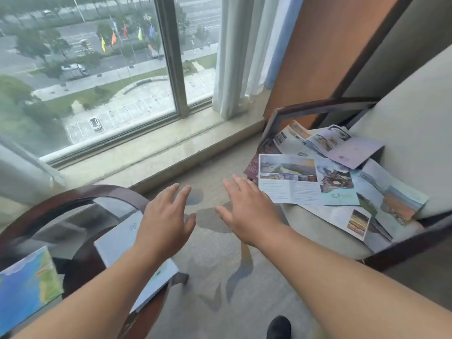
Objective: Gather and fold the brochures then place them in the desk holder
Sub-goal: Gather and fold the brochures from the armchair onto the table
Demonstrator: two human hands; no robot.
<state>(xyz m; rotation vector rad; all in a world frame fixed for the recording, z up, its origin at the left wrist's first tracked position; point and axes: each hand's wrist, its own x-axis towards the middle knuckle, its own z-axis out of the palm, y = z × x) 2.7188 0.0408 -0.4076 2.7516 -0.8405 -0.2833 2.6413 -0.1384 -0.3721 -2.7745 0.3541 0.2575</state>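
Brochures (325, 177) piled loose and unfolded on armchair (403, 123) seat. Right hand (247, 211) held empty, fingers spread, just beside armchair's front edge, nearest brochure not touched. Left hand (166, 221) likewise spread, empty, further from armchair, above round table (80, 194).

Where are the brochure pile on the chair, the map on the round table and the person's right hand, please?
Brochure pile (303, 182), head view, on the top open brochure.
Map (27, 287), head view, on its blue area.
Right hand (249, 211), head view, on its back.
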